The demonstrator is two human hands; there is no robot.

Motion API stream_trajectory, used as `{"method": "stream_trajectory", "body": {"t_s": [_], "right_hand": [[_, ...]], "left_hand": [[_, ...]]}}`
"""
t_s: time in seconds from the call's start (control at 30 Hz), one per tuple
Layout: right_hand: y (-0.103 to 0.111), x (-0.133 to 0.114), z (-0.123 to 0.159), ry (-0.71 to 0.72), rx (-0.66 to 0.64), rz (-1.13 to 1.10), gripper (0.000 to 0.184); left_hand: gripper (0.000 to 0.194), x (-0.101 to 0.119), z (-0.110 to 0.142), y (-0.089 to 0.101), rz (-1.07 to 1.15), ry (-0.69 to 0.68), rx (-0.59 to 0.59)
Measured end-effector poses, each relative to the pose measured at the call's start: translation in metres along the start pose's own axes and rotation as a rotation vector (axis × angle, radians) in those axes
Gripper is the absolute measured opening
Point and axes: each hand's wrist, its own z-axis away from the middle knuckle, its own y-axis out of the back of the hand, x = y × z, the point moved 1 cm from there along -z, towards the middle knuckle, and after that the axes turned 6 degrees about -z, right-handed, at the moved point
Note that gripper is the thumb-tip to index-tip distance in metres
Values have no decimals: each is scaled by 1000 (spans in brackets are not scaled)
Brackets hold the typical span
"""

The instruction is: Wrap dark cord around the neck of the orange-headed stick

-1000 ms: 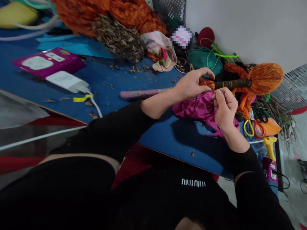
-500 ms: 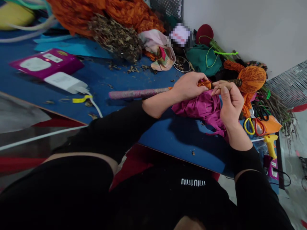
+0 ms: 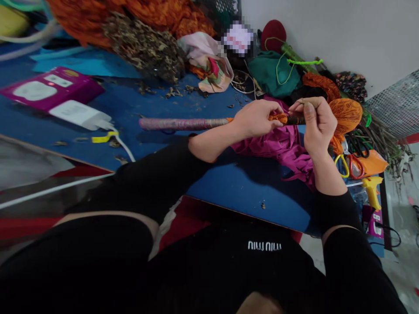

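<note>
My left hand (image 3: 257,115) is closed around a wrapped stick (image 3: 186,124), which lies roughly level above the table. The stick's left length is pinkish grey; orange cloth (image 3: 278,117) bunches round it at my left fingertips, and a dark stretch shows farther right. Beyond my right hand (image 3: 316,120) is a rounded orange cloth bundle (image 3: 346,115), in line with the stick. The right thumb and fingers pinch together just above the dark stretch; what they hold is too thin to make out. Crumpled magenta cloth (image 3: 275,146) lies beneath both hands.
On the blue table (image 3: 222,183) are a purple power strip (image 3: 78,93) with a white adapter (image 3: 78,114), dried plant bits (image 3: 144,48), and a green cloth bundle (image 3: 273,74). Scissors (image 3: 356,167) and a yellow glue gun (image 3: 372,192) lie at the right edge.
My right hand has moved slightly up and away from the left hand, showing the stick's dark stretch between them. The left hand keeps its grip. The view has shifted a little.
</note>
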Motion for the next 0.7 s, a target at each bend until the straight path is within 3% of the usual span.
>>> {"method": "stream_trajectory", "body": {"t_s": [0.13,0.4,0.53,0.7], "right_hand": [[0,0,-2,-8,64,-12,59],[-2,-7,-3,15,212,-134,50],[-2,1,-5,-66,187,-10,63],[0,16,-8,-118,146,20,65]], "left_hand": [[38,-1,1,-1,3,7,-8],[19,-14,-3,-9,154,-50,101],[20,-12,-2,-6,138,-50,79],[33,1,4,0,13,-58,-22]]}}
